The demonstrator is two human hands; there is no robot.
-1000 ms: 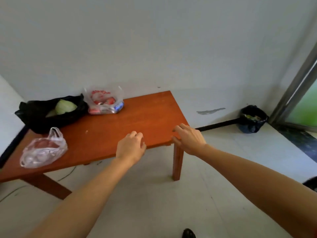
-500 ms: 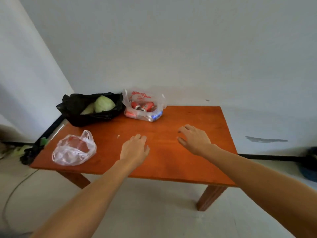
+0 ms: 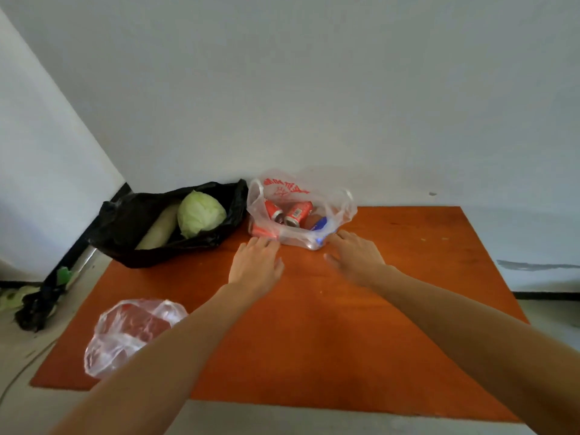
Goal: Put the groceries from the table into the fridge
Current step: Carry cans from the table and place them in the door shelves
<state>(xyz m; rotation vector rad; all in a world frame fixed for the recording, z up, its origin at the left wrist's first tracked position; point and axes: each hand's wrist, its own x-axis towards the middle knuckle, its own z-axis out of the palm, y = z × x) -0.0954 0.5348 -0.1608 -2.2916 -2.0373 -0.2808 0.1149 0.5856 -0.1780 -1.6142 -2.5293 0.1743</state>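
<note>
On orange table (image 3: 392,309), your left hand (image 3: 255,266) and right hand (image 3: 356,257) spread flat, empty, fingertips reaching clear bag of soda cans (image 3: 299,211). Next likely: gather bag handles, lift.

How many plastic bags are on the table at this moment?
3. A black bag with a cabbage at the back left, a clear printed bag of cans at the back centre, and a clear bag with something red at the front left.

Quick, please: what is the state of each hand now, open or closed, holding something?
Left hand: open, holding nothing, fingertips at the bag of cans.
Right hand: open, holding nothing, also reaching that bag.
</note>
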